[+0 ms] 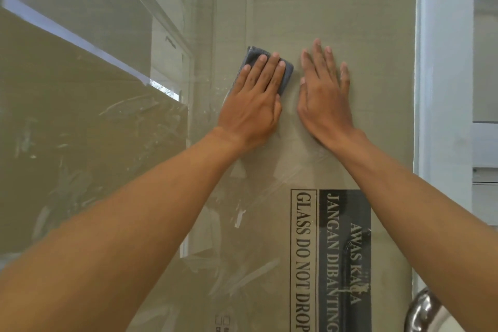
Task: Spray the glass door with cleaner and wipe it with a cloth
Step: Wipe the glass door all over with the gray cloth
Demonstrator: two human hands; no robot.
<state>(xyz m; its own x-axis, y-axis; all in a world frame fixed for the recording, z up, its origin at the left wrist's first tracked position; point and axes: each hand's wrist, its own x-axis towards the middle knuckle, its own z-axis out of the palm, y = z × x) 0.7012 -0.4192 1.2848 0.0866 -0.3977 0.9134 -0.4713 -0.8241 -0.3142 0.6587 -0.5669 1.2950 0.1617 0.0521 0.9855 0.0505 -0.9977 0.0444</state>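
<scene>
The glass door [336, 8] fills the view, with brown cardboard behind it. My left hand [252, 105] lies flat with straight fingers on a folded dark grey cloth [249, 58] and presses it against the pane near the middle. My right hand [324, 97] is just to its right, palm flat on the bare glass, fingers spread and straight. White smears and streaks [134, 110] show on the glass to the left of and below the hands. No spray bottle is in view.
A printed label [303, 259] reading "GLASS DO NOT DROP" shows on the cardboard below my right arm. A white door frame [444, 89] runs down the right side. A chrome handle [420, 310] sits at the bottom right.
</scene>
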